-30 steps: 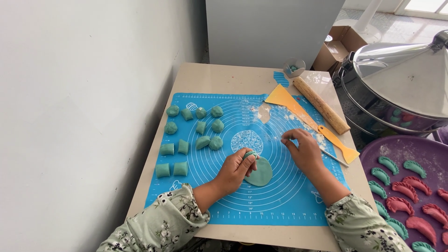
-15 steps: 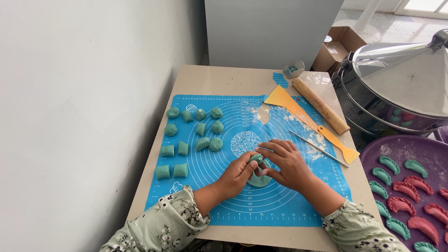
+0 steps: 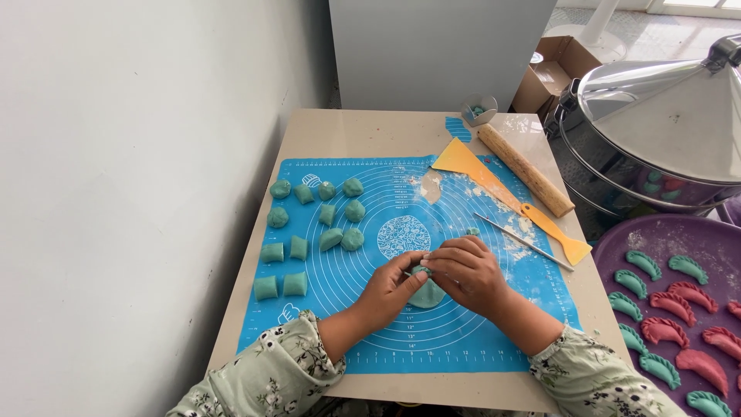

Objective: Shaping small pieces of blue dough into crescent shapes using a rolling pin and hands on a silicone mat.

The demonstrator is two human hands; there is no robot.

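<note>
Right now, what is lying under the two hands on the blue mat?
Under the left hand and right hand lies a flat green dough piece on the blue mat. Only its lower edge shows; the fingers cover the rest, so any filling is hidden.

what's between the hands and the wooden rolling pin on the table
In the head view, a thin metal rod and the orange scraper lie between the hands and the rolling pin, on the floured blue mat.
</note>
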